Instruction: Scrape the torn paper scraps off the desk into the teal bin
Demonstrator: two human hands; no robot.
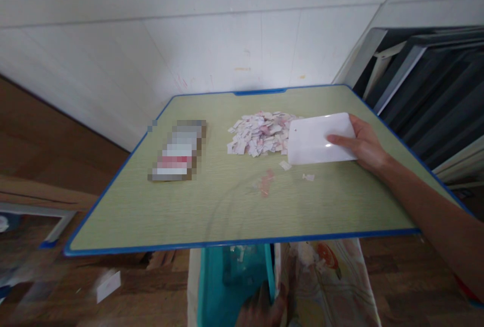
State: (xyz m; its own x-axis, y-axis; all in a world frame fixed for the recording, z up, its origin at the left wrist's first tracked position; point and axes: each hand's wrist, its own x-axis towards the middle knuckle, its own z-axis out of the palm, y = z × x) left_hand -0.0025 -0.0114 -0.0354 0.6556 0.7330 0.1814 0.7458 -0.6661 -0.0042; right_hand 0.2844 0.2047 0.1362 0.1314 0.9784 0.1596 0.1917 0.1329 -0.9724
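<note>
My right hand point(368, 145) is closed on a white plastic scraper point(313, 140), a flat sheet with a small hole near one corner, thumb on top. The scraper's left edge meets a heap of small torn paper pieces point(260, 133) on the green table point(159, 216). Some loose scraps point(285, 166) lie in front of the heap. Below the table's front edge, my left hand point(260, 307) grips the right rim of a teal plastic bin point(215, 286), which has some clear or pale bits inside. Its fingers are partly in shadow.
A pixelated flat item point(177, 150) lies on the table's left side. Dark panels point(434, 75) lean at the right, beside the white wall point(227, 50). A patterned cloth point(321, 281) is beside the bin, and a white piece point(108, 286) is over the wooden floor.
</note>
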